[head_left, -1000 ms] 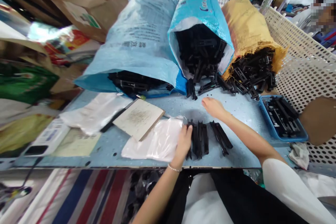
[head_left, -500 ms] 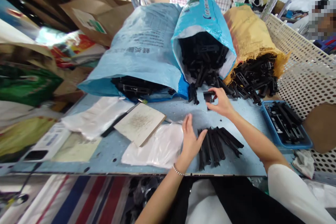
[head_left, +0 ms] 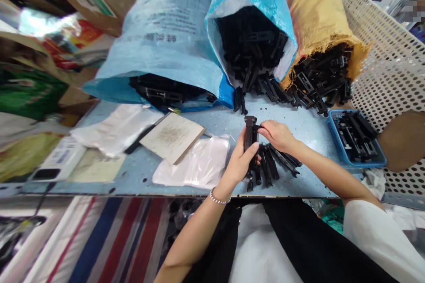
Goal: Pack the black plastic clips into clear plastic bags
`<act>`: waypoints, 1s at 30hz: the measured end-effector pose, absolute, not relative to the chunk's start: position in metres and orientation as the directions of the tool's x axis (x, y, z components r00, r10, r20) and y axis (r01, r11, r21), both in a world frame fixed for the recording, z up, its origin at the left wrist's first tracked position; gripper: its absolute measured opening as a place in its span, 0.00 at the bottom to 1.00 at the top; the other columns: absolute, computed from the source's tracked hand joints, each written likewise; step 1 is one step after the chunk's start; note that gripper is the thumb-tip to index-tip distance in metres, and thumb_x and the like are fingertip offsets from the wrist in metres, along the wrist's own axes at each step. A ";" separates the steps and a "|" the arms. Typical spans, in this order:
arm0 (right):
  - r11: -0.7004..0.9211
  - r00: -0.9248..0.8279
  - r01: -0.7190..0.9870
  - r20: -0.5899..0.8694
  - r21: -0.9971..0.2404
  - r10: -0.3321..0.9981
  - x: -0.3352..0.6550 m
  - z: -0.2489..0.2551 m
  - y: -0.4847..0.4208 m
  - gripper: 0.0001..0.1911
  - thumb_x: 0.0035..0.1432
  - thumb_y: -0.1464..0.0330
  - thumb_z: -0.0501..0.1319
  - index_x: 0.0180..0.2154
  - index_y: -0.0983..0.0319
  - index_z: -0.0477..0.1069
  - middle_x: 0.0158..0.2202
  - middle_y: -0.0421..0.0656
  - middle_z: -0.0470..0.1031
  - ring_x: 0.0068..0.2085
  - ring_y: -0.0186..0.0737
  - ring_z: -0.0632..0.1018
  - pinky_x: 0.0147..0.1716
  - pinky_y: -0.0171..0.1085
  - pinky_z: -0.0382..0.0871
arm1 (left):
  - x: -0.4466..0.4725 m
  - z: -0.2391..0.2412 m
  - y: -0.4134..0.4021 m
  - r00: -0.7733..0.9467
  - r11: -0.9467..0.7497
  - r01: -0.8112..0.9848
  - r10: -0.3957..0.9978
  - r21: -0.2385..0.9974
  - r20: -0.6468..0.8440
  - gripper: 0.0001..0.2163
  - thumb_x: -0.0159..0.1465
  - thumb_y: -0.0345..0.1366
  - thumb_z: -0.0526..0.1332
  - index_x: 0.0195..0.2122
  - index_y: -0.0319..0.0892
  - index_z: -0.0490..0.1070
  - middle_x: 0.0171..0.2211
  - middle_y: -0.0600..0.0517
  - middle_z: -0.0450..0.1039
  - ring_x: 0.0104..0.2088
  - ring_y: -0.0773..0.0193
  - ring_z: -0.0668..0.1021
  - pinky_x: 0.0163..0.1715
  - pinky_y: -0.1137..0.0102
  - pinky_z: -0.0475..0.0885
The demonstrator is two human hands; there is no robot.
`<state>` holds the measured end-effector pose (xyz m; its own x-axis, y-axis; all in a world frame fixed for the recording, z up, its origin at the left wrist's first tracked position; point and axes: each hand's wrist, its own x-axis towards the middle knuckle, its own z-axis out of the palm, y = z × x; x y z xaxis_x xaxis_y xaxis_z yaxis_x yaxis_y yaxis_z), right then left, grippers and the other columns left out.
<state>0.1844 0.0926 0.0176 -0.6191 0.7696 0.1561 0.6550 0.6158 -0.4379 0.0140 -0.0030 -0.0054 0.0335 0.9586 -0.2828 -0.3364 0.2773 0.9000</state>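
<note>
My left hand [head_left: 239, 161] is wrapped round a long black plastic part [head_left: 250, 132], held upright above the table with its wider end at the top. Close by on the right, my right hand [head_left: 277, 136] has its fingertips pinched at a dark piece beside that part; whether it is a separate piece I cannot tell. Below the hands lies a row of similar black plastic parts [head_left: 272, 163], partly covered by the left hand.
Behind stand a pale blue sack [head_left: 159, 48], a bright blue sack [head_left: 215, 31] and a yellow sack [head_left: 318, 13], with black parts at their mouths. A blue basket [head_left: 361, 164] of parts stands right. Left are a square board [head_left: 172, 137] and white plastic bags [head_left: 195, 168].
My right hand has brought a black part from near the bright blue sack towards me. My left hand, open before, has closed round a black part. The view has tilted down.
</note>
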 end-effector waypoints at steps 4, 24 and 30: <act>0.630 -0.702 0.563 0.093 -0.535 0.706 0.173 0.006 0.053 0.23 0.70 0.50 0.48 0.36 0.59 0.70 0.32 0.45 0.72 0.34 0.42 0.70 0.34 0.38 0.59 | 0.000 -0.008 0.004 -0.194 0.156 -0.187 0.962 0.970 -0.192 0.26 0.64 0.44 0.63 0.63 0.49 0.63 0.47 0.50 0.76 0.46 0.55 0.79 0.50 0.59 0.76; 0.000 0.016 0.922 0.038 -0.386 0.999 0.176 -0.042 0.248 0.25 0.63 0.72 0.57 0.60 0.72 0.61 0.60 0.65 0.61 0.61 0.61 0.59 0.55 0.51 0.61 | 0.032 -0.131 -0.040 -0.165 0.085 0.352 0.986 0.932 -0.027 0.26 0.69 0.37 0.51 0.69 0.43 0.54 0.67 0.40 0.56 0.69 0.51 0.58 0.68 0.47 0.52; -0.077 0.051 0.752 -0.058 -0.654 0.997 0.207 -0.025 0.251 0.11 0.64 0.69 0.55 0.39 0.69 0.74 0.42 0.55 0.74 0.45 0.48 0.74 0.41 0.41 0.70 | 0.000 -0.120 -0.034 -0.205 0.022 0.143 0.979 0.989 0.008 0.24 0.67 0.40 0.58 0.64 0.45 0.61 0.60 0.41 0.65 0.62 0.51 0.69 0.60 0.52 0.67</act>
